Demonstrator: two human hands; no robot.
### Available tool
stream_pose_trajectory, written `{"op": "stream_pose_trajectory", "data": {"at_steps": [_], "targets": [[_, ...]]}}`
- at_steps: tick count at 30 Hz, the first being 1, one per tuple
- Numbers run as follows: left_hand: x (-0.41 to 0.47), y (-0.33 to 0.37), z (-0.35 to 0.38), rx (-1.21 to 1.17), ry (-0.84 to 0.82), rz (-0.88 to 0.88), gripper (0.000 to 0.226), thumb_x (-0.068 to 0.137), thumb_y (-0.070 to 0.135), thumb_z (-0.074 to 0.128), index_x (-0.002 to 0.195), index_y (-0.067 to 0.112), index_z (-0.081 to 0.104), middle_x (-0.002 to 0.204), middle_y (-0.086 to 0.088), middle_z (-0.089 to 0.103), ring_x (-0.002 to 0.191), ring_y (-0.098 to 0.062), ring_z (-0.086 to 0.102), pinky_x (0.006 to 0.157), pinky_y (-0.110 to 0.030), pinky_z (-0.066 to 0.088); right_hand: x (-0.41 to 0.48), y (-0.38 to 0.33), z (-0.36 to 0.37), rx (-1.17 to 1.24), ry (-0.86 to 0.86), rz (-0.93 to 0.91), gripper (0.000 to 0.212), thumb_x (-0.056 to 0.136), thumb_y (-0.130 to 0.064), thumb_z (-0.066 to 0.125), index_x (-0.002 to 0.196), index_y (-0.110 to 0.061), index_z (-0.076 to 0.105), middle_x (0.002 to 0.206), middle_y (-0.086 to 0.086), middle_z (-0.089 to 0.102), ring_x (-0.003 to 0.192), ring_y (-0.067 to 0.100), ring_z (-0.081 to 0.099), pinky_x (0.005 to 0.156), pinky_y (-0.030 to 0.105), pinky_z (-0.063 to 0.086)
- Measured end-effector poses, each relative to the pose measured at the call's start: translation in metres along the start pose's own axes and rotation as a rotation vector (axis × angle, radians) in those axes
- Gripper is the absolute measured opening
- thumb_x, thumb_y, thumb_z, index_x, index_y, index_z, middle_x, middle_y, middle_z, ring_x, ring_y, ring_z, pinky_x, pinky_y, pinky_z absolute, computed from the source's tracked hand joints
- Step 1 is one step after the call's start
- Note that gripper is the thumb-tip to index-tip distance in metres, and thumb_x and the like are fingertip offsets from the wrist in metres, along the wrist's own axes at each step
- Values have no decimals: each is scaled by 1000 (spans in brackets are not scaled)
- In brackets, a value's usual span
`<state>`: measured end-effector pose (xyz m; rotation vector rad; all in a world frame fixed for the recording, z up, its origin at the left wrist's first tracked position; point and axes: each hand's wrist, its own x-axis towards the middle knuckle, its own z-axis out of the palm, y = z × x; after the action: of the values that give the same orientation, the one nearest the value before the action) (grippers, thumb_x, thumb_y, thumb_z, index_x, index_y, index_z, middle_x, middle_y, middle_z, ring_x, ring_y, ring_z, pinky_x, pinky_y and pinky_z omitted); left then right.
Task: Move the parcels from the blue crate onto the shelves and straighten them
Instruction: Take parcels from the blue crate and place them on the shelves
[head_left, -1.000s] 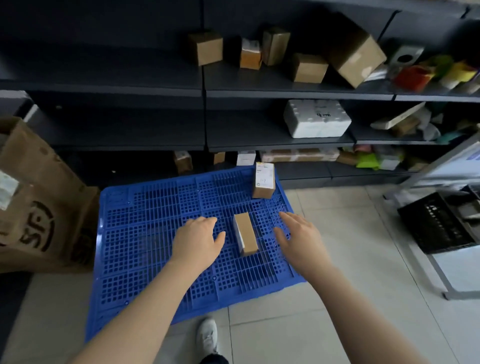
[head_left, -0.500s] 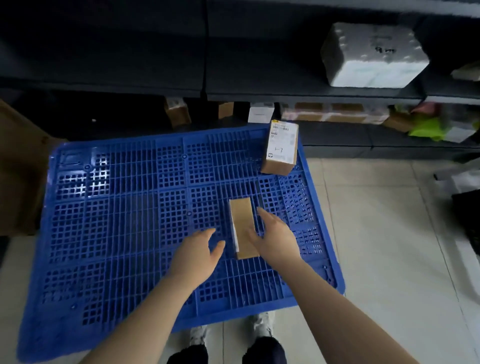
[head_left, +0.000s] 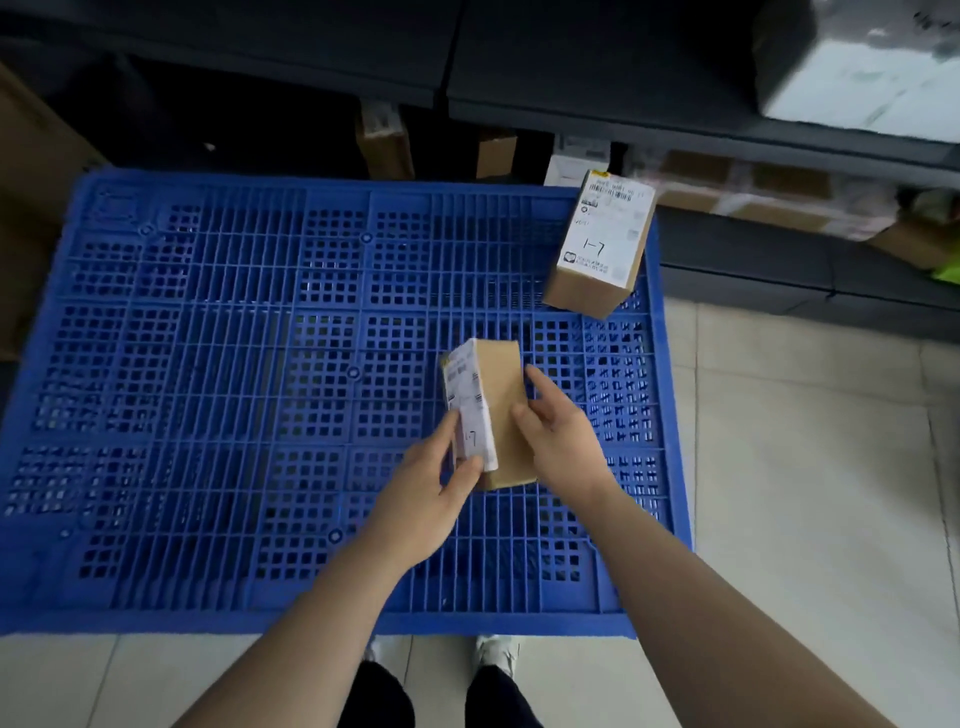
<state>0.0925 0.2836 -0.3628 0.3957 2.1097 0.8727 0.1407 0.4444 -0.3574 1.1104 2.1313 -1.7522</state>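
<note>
A small brown parcel (head_left: 498, 395) with a white label on its left face stands on edge near the middle of the blue crate (head_left: 218, 374). My left hand (head_left: 441, 483) holds its near left side, thumb on the label. My right hand (head_left: 558, 436) grips its right face with curled fingers. A second brown parcel (head_left: 602, 244), its white label marked 1-7 facing up, lies at the crate's far right corner. Dark shelves (head_left: 623, 104) run along the back.
Small boxes (head_left: 387, 140) stand on the bottom shelf behind the crate. Wrapped flat parcels (head_left: 769, 192) lie on the lower right shelf, and a white foam box (head_left: 857, 67) sits above. A brown cardboard carton (head_left: 26, 171) stands at the left. Pale floor tiles (head_left: 810, 467) lie to the right.
The view has dropped closer to the crate. Both hands closed in on the small parcel; the left now holds its labelled side and the right grips the other, tilting it up.
</note>
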Motion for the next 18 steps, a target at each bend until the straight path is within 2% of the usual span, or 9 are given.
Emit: {"op": "stream_pose_trajectory", "data": {"at_steps": [3, 6, 8, 10, 12, 13, 15, 16, 18], "targets": [[4, 15, 14, -39, -5, -7, 87, 85, 57, 55, 148, 43, -3, 150, 6, 24, 133, -14, 34, 103, -32, 32, 3, 13, -16, 31, 28, 29, 50, 97, -19, 50, 143, -30, 35, 106, -6, 68, 96, 13, 64, 86, 37, 53], [11, 28, 25, -5, 41, -16, 106, 75, 56, 68, 149, 36, -5, 146, 6, 23, 132, -12, 32, 100, -29, 30, -1, 25, -30, -6, 49, 33, 46, 96, -15, 49, 141, -25, 41, 104, -6, 67, 94, 12, 64, 71, 22, 55], [14, 34, 30, 83, 125, 4, 108, 71, 59, 70, 149, 31, 2, 138, 2, 29, 124, -13, 38, 91, -24, 34, -5, 29, -38, -42, 92, 10, 42, 98, -15, 46, 140, -21, 43, 108, -7, 65, 91, 7, 62, 59, 14, 49], [18, 36, 34, 222, 238, 46, 102, 69, 61, 70, 146, 28, 12, 127, 0, 34, 114, -16, 42, 85, -24, 40, -9, 25, -48, -72, 155, -21, 41, 99, -15, 43, 140, -22, 43, 113, -8, 62, 82, 6, 61, 54, 14, 47], [23, 37, 34, 373, 324, 58, 98, 67, 62, 69, 143, 26, 19, 119, -2, 36, 107, -20, 43, 82, -29, 47, -10, 13, -56, -118, 225, -78, 42, 99, -16, 42, 139, -24, 43, 112, -8, 60, 83, 9, 61, 60, 16, 50], [26, 38, 32, 449, 358, 59, 96, 66, 61, 69, 142, 24, 22, 117, -4, 37, 104, -23, 44, 79, -32, 47, -9, 5, -59, -147, 258, -126, 41, 99, -17, 42, 140, -24, 43, 119, -6, 58, 89, 8, 59, 68, 13, 48], [33, 40, 27, 543, 431, 58, 95, 65, 58, 70, 140, 20, 26, 115, -8, 39, 98, -26, 44, 76, -35, 45, 0, -13, -65, -215, 324, -228, 42, 99, -18, 43, 140, -23, 42, 138, -3, 45, 104, 1, 47, 78, 0, 35], [37, 41, 24, 550, 465, 47, 95, 64, 56, 71, 140, 19, 28, 115, -10, 40, 96, -27, 44, 77, -36, 45, 8, -21, -68, -246, 356, -262, 42, 99, -19, 43, 141, -23, 41, 145, -2, 36, 113, 3, 43, 83, -1, 31], [45, 43, 16, 535, 512, 8, 94, 65, 54, 71, 141, 19, 28, 116, -13, 40, 98, -30, 44, 81, -40, 45, 27, -36, -72, -315, 409, -292, 45, 99, -22, 43, 143, -26, 35, 153, 3, 20, 135, 14, 27, 100, 18, 33]]}}
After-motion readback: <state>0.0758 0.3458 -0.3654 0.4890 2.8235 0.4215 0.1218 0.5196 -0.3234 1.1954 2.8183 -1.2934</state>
